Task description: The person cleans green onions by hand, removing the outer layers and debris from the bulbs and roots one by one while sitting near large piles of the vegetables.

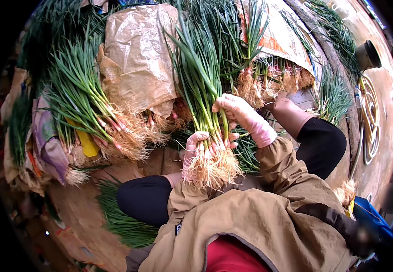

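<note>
A bunch of green onions (210, 119) with pinkish bulbs and long pale roots is held upright before me, roots toward my body. My left hand (193, 148), in a pale pink glove, wraps round the bunch just above the roots; its fingertips show on the far side. My right hand (232, 107), gloved alike, pinches a thick green stalk at the bunch's right side. To the left, a loose pile of green onions (97, 108) lies with its roots toward me. A crinkled tan woven sack (142, 54) covers more onions behind.
A white and orange sack (278, 34) covers onions at the upper right. Beyond a log-like edge (349, 119) lie a coiled hose (370, 115) and a dark bucket (368, 55). More green leaves (125, 217) lie beside my left knee. A purple cloth (48, 142) wraps onions at the left.
</note>
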A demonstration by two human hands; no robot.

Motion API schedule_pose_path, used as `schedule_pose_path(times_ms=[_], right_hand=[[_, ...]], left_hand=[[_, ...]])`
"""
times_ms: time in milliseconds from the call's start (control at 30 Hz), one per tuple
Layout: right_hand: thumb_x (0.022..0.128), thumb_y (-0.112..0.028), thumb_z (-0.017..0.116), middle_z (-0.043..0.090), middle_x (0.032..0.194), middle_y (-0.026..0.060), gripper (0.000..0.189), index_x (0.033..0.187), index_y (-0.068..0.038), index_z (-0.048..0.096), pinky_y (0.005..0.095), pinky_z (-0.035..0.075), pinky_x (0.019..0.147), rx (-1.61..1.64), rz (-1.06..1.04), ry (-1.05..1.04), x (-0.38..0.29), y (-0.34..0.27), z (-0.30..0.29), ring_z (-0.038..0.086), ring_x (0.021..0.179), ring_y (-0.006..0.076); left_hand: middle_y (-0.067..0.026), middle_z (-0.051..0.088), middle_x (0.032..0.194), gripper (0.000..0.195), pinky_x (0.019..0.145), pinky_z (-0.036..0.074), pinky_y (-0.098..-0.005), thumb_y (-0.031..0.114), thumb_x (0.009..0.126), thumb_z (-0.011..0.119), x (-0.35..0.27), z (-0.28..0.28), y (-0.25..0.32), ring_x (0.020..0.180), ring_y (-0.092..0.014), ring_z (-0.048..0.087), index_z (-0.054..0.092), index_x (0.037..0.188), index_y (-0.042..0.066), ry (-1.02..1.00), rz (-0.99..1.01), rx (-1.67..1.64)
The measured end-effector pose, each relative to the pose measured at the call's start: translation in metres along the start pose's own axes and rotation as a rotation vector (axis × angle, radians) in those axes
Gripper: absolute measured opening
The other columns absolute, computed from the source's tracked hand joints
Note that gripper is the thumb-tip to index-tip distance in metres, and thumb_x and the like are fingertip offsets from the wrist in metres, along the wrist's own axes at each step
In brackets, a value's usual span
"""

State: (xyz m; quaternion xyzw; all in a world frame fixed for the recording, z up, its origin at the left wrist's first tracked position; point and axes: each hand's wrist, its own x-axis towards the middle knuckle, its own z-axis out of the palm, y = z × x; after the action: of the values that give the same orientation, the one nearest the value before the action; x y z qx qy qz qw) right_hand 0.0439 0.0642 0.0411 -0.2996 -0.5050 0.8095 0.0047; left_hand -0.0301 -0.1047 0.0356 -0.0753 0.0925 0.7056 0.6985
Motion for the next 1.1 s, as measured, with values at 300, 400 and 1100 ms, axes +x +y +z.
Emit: schedule_pose_path(times_ms=[300, 400, 1100], right_hand=[[0.094, -0.029, 0.053, 0.043, 0.058, -0.0074, 0.022, 0.079, -0.013, 0.054, 0.0209, 0.031, 0.046, 0.702, -0.057, 0.322, 0.045, 0.039, -0.015, 0.036, 0.048, 0.0042], [0.094, -0.030, 0.050, 0.054, 0.064, 0.0013, 0.028, 0.080, -0.007, 0.056, 0.0296, 0.043, 0.057, -0.228, -0.208, 0.305, 0.033, 0.062, -0.020, 0.052, 0.061, 0.0161], [0.093, -0.028, 0.053, 0.055, 0.065, -0.0019, 0.029, 0.092, -0.001, 0.066, 0.0231, 0.042, 0.050, -0.514, 0.063, 0.206, 0.077, 0.012, -0.098, 0.051, 0.054, 0.0091]], left_hand=[[-0.0070, 0.053, 0.079, 0.034, 0.087, 0.044, -0.0422, 0.012, 0.079, 0.057, 0.022, -0.014, -0.024, 0.075, -0.022, 0.054, 0.048, 0.110, 0.002, -0.014, 0.029, -0.014], [-0.0075, 0.053, 0.083, 0.039, 0.085, 0.043, -0.0430, 0.013, 0.078, 0.055, 0.010, -0.015, -0.012, 0.080, -0.022, 0.055, 0.045, 0.114, 0.004, -0.137, 0.106, -0.001], [-0.0177, 0.055, 0.113, 0.035, 0.078, 0.050, -0.0359, 0.012, 0.079, 0.055, -0.004, -0.007, 0.023, 0.100, -0.024, 0.053, 0.051, 0.113, 0.000, 0.034, 0.092, 0.282]])
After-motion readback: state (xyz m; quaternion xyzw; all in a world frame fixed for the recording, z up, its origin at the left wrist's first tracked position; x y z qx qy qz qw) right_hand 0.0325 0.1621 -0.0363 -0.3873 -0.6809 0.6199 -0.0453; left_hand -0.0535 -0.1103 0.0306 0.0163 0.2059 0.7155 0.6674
